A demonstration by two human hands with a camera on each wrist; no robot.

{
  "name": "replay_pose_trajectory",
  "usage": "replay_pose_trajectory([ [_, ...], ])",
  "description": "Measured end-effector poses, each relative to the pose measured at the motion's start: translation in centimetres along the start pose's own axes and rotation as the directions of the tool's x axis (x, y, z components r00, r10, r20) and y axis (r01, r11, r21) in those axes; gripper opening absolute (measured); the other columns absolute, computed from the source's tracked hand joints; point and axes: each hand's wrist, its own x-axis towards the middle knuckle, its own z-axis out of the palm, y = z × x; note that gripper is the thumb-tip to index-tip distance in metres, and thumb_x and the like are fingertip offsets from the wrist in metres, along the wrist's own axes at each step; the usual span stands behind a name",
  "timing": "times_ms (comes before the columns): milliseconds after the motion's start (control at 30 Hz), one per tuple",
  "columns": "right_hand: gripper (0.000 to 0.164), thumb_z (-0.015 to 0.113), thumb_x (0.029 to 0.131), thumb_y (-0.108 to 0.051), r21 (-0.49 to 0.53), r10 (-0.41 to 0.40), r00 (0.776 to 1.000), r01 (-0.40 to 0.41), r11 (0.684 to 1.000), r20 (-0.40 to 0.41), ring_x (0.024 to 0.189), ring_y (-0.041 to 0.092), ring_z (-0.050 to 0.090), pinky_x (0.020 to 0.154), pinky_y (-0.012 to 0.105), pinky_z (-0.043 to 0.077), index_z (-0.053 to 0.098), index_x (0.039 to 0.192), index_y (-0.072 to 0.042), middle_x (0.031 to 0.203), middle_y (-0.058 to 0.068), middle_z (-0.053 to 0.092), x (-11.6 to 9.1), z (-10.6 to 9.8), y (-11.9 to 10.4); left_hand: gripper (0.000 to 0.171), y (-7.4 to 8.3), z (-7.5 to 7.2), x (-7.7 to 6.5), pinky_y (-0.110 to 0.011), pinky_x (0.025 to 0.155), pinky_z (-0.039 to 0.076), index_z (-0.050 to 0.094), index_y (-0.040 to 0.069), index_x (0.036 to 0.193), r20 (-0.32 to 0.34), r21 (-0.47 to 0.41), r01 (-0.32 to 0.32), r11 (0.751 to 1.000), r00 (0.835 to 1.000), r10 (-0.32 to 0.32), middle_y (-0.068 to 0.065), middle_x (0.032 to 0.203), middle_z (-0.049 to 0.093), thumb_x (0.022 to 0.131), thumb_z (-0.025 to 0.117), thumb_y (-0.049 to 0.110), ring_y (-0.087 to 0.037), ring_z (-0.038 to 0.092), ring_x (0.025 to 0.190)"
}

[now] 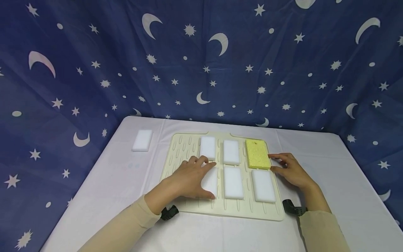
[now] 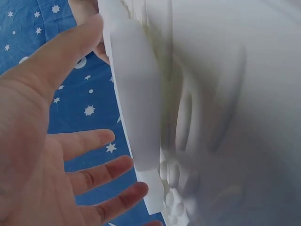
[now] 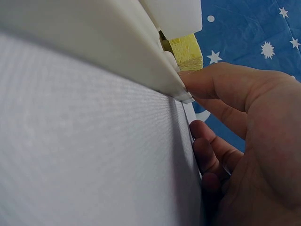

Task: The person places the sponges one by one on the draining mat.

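My left hand point(image 1: 192, 178) hovers with fingers spread over a white sponge point(image 1: 210, 182) at the front left of a cream ribbed drying mat point(image 1: 226, 211). The left wrist view shows its fingers apart, beside the white sponge point(image 2: 137, 99) and not wrapped round it. On the mat's right, my right hand point(image 1: 291, 169) has its thumb and forefinger by the right edge of a yellow sponge point(image 1: 258, 154). The right wrist view shows a fingertip at the mat's rim, close under the yellow sponge point(image 3: 187, 52); the other fingers are loosely bent.
More white sponges lie on the mat: two at the back point(image 1: 207, 147) point(image 1: 231, 152), two in front point(image 1: 233, 182) point(image 1: 263, 186). Another white sponge point(image 1: 142, 140) lies apart on the white-covered table point(image 1: 104, 196). A blue star-patterned curtain point(image 1: 176, 70) hangs behind.
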Motion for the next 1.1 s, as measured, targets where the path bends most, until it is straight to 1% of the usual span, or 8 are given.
replay_pose_trajectory([
  [200,0.053,0.067,0.09,-0.038,0.0,0.0,1.0,0.0,1.0,0.005,0.123,0.038,0.039,0.099,0.063,0.033,0.052,0.138,-0.021,0.137,0.014,0.039,-0.1,-0.1,-0.1,0.098,-0.8,-0.5,-0.3,-0.043,0.094,0.042,0.035,0.03,0.149,-0.036,-0.008,-0.009,1.0,0.999,0.009,0.004,0.142,0.04,0.069,0.063,0.079,-0.021,0.042,0.12],
  [433,0.054,0.066,0.09,-0.04,-0.005,0.005,1.0,-0.005,1.0,0.006,0.121,0.037,0.039,0.098,0.062,0.034,0.052,0.138,-0.022,0.137,0.014,0.039,0.0,-0.1,0.0,0.089,-2.0,-1.2,-0.9,-0.042,0.095,0.04,0.039,0.03,0.147,-0.062,-0.059,0.003,0.998,0.998,-0.007,0.005,0.141,0.041,0.073,0.066,0.072,-0.019,0.041,0.12],
  [700,0.054,0.066,0.089,-0.04,-0.011,0.022,1.0,-0.022,1.0,-0.003,0.119,0.035,0.039,0.095,0.059,0.036,0.052,0.138,-0.023,0.136,0.013,0.04,0.1,0.1,0.0,0.088,-4.3,-1.2,-1.6,-0.043,0.096,0.04,0.039,0.031,0.147,-0.094,-0.057,0.05,0.997,0.994,-0.055,0.006,0.142,0.041,0.074,0.064,0.073,-0.017,0.04,0.122],
  [800,0.054,0.066,0.09,-0.039,-0.013,0.023,1.0,-0.023,1.0,-0.003,0.118,0.035,0.039,0.095,0.06,0.036,0.051,0.139,-0.022,0.136,0.014,0.04,0.2,0.1,0.0,0.087,-5.1,-1.4,-1.8,-0.044,0.097,0.04,0.04,0.03,0.147,-0.105,-0.069,0.065,0.995,0.992,-0.072,0.005,0.142,0.042,0.075,0.064,0.072,-0.016,0.04,0.124],
  [967,0.054,0.066,0.089,-0.038,-0.014,0.032,0.999,-0.032,0.999,0.0,0.122,0.038,0.039,0.097,0.064,0.034,0.051,0.139,-0.021,0.137,0.015,0.038,0.1,0.1,-0.1,0.087,-6.5,-1.9,-2.2,-0.048,0.101,0.04,0.042,0.027,0.146,-0.139,-0.116,0.06,0.991,0.987,-0.076,0.001,0.141,0.042,0.076,0.065,0.071,-0.021,0.041,0.126],
  [1100,0.054,0.066,0.09,-0.038,-0.021,0.036,0.999,-0.036,0.999,-0.001,0.121,0.037,0.039,0.097,0.064,0.034,0.051,0.139,-0.022,0.137,0.014,0.039,0.1,0.1,0.0,0.088,-8.0,-2.5,-2.5,-0.047,0.103,0.04,0.042,0.023,0.146,-0.169,-0.146,0.05,0.988,0.983,-0.074,-0.002,0.14,0.042,0.075,0.065,0.071,-0.025,0.042,0.126],
])
